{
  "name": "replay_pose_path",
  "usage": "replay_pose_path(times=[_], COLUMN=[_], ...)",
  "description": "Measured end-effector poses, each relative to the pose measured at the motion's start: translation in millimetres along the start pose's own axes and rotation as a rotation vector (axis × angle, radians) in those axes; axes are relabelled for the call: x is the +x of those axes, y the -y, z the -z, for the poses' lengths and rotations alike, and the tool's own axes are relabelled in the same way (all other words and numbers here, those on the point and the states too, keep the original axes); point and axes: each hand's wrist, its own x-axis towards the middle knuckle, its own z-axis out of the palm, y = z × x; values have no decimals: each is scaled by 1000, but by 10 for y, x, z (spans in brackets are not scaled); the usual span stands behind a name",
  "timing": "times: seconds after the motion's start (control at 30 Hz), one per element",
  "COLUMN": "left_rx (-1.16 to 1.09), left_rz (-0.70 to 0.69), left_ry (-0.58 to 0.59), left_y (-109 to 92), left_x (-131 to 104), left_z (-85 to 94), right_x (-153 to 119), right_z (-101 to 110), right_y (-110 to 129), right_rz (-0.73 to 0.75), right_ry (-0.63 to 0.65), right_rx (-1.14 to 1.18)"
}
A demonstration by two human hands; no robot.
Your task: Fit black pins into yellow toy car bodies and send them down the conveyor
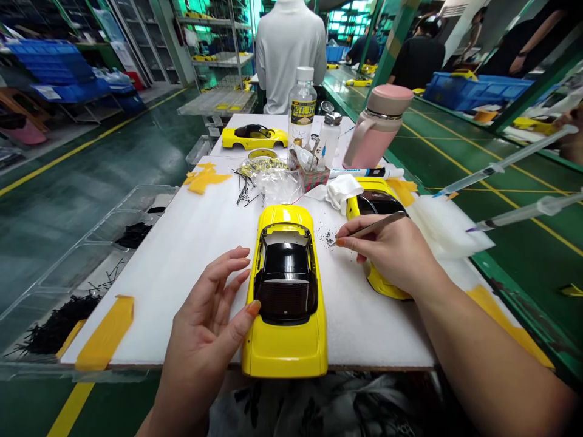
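Observation:
A yellow model car body [285,346] with a black roof and dark rear window lies lengthwise before me. My left hand [214,309] is beside it, fingers spread and curved, the thumb touching the car's side near the rear window. In my right hand [387,249] a pair of tweezers [376,226] is pinched between thumb and fingers, its tip down at a scatter of tiny black parts [327,235] on the white board. Under and behind my right wrist rests a second yellow car body [385,285], partly hidden.
White board [150,291] has tape at its edges. Behind the car are plastic bags [277,185], a bottle [301,109], a pink flask [378,124] and a third car body [255,138]. Syringes [505,162] jut in at right; a clear tray [59,303] of black parts sits left. A person [291,54] stands ahead.

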Motion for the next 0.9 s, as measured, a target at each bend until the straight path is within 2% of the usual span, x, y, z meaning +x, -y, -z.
replay_pose_path(times=[0.2, 0.47, 0.7, 0.9], left_rx=[1, 22, 25, -11], left_rz=[18, -1, -8, 14], left_ry=[-34, 6, 9, -41], left_y=[-53, -11, -11, -43], left_x=[-9, -7, -9, -12], left_z=[-45, 8, 5, -52], right_x=[-3, -13, -14, -15], right_z=[1, -11, 2, -13], right_y=[-54, -114, -114, -93], right_rz=[2, 64, 54, 59], right_ry=[9, 6, 19, 15], right_rx=[7, -2, -7, -19])
